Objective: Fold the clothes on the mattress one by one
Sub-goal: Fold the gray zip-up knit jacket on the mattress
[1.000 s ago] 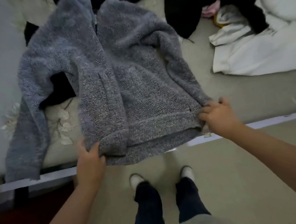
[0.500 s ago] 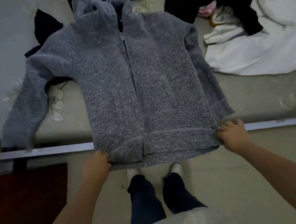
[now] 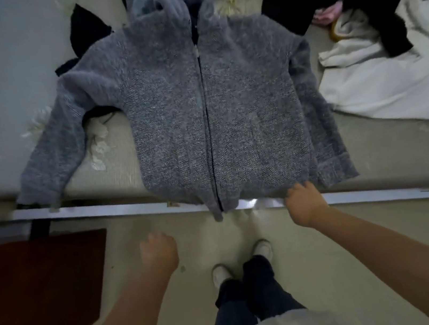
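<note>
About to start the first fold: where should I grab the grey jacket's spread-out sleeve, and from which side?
Probably at the cuff end of the spread sleeve of the grey jacket, coming from the mattress's near edge with the free left hand. That sleeve lies flat, angled away from the body, with its cuff at the edge.

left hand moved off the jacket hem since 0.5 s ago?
Yes. The left hand pulled back from the grey jacket hem, below the bed rail.

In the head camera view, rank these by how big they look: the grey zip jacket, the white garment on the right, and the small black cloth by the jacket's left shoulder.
1. grey zip jacket
2. white garment, partly cut off by the frame
3. small black cloth, partly hidden under the jacket
</note>
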Demonstrator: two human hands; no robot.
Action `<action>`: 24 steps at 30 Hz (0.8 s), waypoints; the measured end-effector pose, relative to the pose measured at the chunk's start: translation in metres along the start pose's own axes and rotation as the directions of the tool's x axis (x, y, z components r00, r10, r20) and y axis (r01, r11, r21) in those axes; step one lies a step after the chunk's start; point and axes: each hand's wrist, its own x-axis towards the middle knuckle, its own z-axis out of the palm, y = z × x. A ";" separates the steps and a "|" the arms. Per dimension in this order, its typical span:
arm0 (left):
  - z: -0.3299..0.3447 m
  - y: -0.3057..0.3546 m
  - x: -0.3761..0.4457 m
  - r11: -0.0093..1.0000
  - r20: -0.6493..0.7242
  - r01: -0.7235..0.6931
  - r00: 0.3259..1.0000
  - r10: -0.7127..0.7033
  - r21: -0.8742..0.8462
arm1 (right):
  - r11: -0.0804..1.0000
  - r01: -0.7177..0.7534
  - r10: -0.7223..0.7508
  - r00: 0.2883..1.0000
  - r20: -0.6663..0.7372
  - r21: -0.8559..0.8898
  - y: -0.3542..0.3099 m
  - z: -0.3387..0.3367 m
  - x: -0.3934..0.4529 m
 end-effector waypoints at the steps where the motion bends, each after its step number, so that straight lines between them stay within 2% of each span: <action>1: -0.010 0.006 0.007 1.000 -0.057 -0.016 0.998 0.017 0.005 | 0.999 -0.002 0.003 1.000 -0.030 0.035 0.003 -0.012 0.005; 2: -0.020 0.008 0.014 0.999 -0.142 -0.047 0.989 0.047 0.002 | 0.997 -0.003 0.008 0.998 -0.065 0.072 0.006 -0.025 0.011; 4: -0.049 0.008 0.031 0.997 -0.227 -0.037 0.974 0.021 -0.066 | 0.990 -0.006 0.027 0.989 -0.148 0.144 0.010 -0.051 0.026; 6: -0.073 0.010 0.048 0.989 -0.265 -0.037 0.964 -0.002 -0.144 | 0.976 -0.011 0.059 0.975 -0.215 0.217 0.012 -0.077 0.043; 9: -0.104 0.004 0.069 0.931 -0.314 -0.064 0.948 -0.055 -0.359 | 0.961 -0.036 0.091 0.977 -0.193 0.273 0.010 -0.104 0.061; 11: -0.113 -0.006 0.087 0.873 -0.280 -0.050 0.955 -0.101 -0.484 | 0.943 -0.076 0.128 0.981 -0.142 0.325 0.002 -0.113 0.072; 13: -0.115 -0.018 0.106 0.801 -0.226 0.001 0.959 -0.170 -0.599 | 0.899 -0.171 0.230 0.968 -0.102 0.403 -0.006 -0.114 0.082; 16: -0.109 -0.033 0.138 0.694 -0.128 0.077 0.962 -0.240 -0.716 | 0.784 -0.315 0.372 0.928 0.002 0.535 -0.012 -0.102 0.097; 18: -0.101 -0.039 0.157 0.665 -0.133 0.063 0.961 -0.241 -0.744 | 0.688 -0.366 0.414 0.907 0.075 0.626 -0.014 -0.094 0.108; 20: -0.094 -0.041 0.171 0.625 -0.159 0.050 0.949 -0.273 -0.779 | 0.625 -0.388 0.471 0.879 0.069 0.677 -0.016 -0.089 0.117; 23: -0.087 -0.046 0.176 0.478 -0.126 0.035 0.946 -0.300 -0.877 | 0.702 -0.371 0.469 0.883 -0.002 0.607 -0.017 -0.084 0.119; 24: -0.085 -0.051 0.175 0.460 -0.124 0.030 0.945 -0.302 -0.887 | 0.743 -0.375 0.448 0.894 0.005 0.554 -0.015 -0.082 0.115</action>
